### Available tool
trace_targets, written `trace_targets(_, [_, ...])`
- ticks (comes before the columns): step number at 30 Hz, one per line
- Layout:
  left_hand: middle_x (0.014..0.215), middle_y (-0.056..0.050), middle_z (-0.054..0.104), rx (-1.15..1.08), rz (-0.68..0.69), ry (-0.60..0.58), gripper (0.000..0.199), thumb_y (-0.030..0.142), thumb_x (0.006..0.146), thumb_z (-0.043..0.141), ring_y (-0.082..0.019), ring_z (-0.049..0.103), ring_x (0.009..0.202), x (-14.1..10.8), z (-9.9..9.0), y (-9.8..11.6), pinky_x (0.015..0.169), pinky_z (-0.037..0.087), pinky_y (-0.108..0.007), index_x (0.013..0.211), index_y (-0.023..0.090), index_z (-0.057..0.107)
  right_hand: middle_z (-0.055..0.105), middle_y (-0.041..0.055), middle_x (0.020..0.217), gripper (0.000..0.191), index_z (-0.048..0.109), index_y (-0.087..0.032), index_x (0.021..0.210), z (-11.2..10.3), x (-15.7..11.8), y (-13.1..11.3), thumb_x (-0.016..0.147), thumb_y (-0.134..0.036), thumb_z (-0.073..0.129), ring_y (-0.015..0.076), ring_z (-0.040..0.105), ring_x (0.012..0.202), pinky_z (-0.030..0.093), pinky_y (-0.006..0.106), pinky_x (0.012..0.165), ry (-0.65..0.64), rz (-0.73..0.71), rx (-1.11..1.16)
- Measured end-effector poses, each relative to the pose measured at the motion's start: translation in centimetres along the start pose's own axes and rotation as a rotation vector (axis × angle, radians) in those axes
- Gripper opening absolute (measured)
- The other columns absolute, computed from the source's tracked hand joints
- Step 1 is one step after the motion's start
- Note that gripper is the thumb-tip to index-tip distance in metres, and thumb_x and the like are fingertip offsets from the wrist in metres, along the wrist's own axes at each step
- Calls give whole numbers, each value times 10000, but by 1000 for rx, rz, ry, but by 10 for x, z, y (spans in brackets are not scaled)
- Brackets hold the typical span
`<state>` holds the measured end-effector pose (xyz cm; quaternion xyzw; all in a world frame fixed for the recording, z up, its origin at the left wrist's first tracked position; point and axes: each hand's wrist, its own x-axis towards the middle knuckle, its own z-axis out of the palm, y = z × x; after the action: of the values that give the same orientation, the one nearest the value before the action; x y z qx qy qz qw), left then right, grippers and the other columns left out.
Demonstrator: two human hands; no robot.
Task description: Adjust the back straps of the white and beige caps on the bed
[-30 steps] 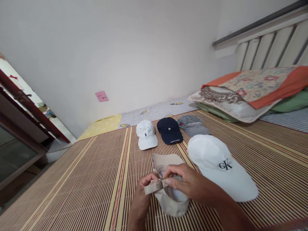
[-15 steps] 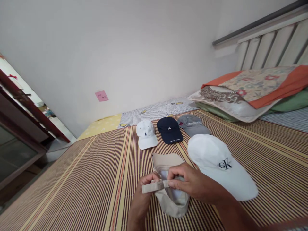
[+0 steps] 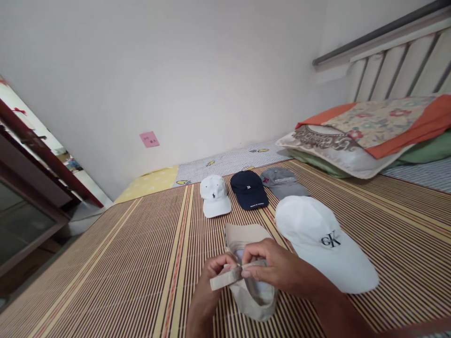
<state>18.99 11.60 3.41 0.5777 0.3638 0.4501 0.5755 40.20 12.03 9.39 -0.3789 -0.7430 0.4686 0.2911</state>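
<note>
A beige cap [image 3: 259, 307] lies upside down on the striped mat, its brim pointing away from me and its inside showing. My left hand [image 3: 213, 277] pinches the cap's back strap [image 3: 225, 278], whose loose end sticks out to the left. Fingers of my right hand [image 3: 269, 265] are closed on the other part of the strap, close beside the left fingertips. Just right of my right hand rests a large white cap [image 3: 310, 225] with black "CK" letters, its brim toward the lower right. The strap's fastening is partly hidden by my fingers.
Farther back on the mat [image 3: 141, 263] stand a small white cap [image 3: 213, 195], a navy cap [image 3: 247, 190] and a grey cap [image 3: 283, 182]. Pillows [image 3: 352, 141] are stacked at the right by the radiator [image 3: 398, 70]. A pink note [image 3: 149, 139] is on the wall.
My right fingers have shifted slightly left, closer to my left fingertips. The strap's loose end has tilted, its left end now lower. The other caps have not moved.
</note>
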Motion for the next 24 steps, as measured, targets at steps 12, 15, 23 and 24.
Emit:
trace_targets(12, [812,-51,608,-121,12,32,770,880,803,520,-194,491,775,-6,-1,9,734,386,-314,858,147,750,555,-26,683,168,643,-200,732,2,1,-1,842,-325,626,166,515,714,336,278,629,122,47,-54])
trace_targets(15, [841,-18,617,-39,-31,7,529,637,693,842,-169,509,772,-7,-3,12,706,383,-276,936,179,734,563,-25,672,168,632,-197,714,4,3,1,832,-316,627,162,514,693,337,279,620,131,47,-60])
trace_targets(23, [761,11,584,-2,-75,50,385,460,707,879,-111,468,679,-6,-3,10,633,355,-234,865,167,686,623,-5,695,297,662,-182,795,-9,1,7,964,-395,543,160,572,676,401,279,642,70,28,38])
trace_targets(24, [761,11,583,-5,-73,54,389,464,707,879,-108,464,676,-5,-4,8,629,351,-231,866,167,685,633,1,730,311,683,-181,819,-13,0,10,973,-412,544,162,572,703,400,277,650,76,9,28])
